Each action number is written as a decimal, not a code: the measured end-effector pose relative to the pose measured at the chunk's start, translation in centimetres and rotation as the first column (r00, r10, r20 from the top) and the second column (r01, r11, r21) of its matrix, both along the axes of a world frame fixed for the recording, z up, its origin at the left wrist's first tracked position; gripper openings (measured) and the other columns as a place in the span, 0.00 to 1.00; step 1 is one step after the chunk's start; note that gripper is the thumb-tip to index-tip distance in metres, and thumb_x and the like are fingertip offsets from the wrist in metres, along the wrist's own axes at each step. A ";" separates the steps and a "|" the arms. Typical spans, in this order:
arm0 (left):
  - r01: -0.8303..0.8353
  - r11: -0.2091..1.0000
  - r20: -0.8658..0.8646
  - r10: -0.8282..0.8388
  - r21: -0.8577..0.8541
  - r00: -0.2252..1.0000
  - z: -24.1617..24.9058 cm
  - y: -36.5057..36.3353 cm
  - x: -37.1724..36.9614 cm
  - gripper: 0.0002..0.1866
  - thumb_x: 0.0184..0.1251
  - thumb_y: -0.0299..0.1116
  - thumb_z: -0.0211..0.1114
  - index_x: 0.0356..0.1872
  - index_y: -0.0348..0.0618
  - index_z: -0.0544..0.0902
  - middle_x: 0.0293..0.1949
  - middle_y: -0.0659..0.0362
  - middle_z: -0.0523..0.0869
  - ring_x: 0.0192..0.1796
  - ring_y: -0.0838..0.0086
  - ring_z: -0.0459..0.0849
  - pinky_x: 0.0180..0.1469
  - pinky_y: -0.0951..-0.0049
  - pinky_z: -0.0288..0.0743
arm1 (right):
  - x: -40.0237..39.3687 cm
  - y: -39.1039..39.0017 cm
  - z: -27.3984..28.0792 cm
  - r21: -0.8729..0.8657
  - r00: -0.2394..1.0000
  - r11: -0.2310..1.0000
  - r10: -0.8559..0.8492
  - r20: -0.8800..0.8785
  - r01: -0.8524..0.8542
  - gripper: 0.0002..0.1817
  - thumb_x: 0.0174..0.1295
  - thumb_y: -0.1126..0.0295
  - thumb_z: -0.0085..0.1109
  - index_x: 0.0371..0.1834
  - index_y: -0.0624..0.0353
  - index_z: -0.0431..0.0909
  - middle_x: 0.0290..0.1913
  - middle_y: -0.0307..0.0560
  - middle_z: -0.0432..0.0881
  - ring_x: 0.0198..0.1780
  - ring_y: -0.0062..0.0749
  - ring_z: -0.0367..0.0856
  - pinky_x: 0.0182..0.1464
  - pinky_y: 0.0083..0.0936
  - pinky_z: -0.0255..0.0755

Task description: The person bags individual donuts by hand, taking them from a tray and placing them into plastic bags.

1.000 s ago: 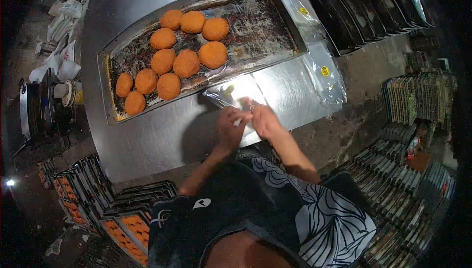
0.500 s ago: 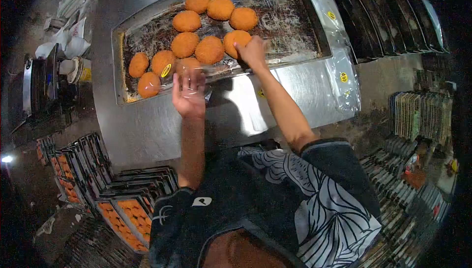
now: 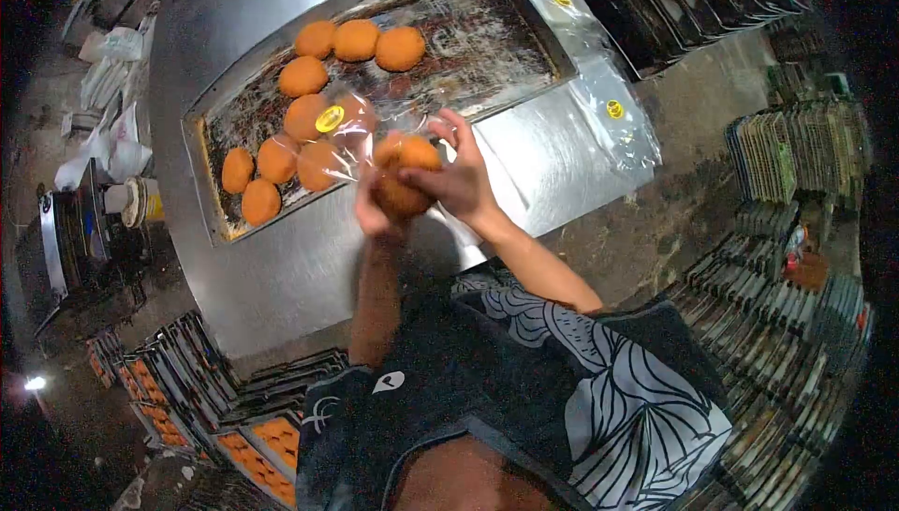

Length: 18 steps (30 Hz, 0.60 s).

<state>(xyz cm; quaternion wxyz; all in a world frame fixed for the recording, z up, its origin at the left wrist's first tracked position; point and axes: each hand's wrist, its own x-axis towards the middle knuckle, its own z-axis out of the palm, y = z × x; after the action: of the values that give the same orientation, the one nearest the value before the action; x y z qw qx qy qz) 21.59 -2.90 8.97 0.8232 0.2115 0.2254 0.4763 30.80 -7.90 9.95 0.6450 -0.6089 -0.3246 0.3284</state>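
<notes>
A round orange-brown bun (image 3: 420,151) is between my two hands at the tray's near edge. My right hand (image 3: 461,178) is closed on it, thumb laid across its top and some fingers raised. My left hand (image 3: 376,207) is around the bun's left side, with a clear plastic bag (image 3: 360,141) at its fingers; its grip is partly hidden. The bag bears a yellow oval label (image 3: 330,118) and spreads over a few buns. More buns, such as one at the back (image 3: 356,40), lie on the dark, worn baking tray (image 3: 510,80).
The tray is set on a shiny metal table (image 3: 281,291). Clear bags with yellow labels (image 3: 613,122) lie along the table's right side. Stacked black trays (image 3: 674,5) stand at the upper right. Racks of filled trays (image 3: 257,455) are at lower left, stacked trays (image 3: 768,324) at lower right.
My right hand has lifted a bun off the tray and brought it left to my left hand and the bag. The camera view has shifted and turned slightly.
</notes>
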 end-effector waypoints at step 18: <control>0.273 0.935 0.060 -0.266 -0.225 0.962 -1.2 -2.8 -3.6 0.20 0.60 0.33 0.47 0.52 0.34 0.65 0.48 0.53 0.74 0.50 0.69 0.73 0.52 0.70 0.67 | 0.4 -2.2 0.8 -0.020 0.889 0.939 0.330 0.318 -0.342 0.34 0.46 0.69 0.62 0.57 0.59 0.59 0.49 0.54 0.72 0.48 0.35 0.73 0.50 0.27 0.66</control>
<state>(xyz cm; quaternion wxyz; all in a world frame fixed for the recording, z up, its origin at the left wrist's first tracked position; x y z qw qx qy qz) 18.03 -5.67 7.81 0.9027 0.1364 0.2365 0.3325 31.24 -10.07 10.74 0.5290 -0.5762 -0.5303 0.3271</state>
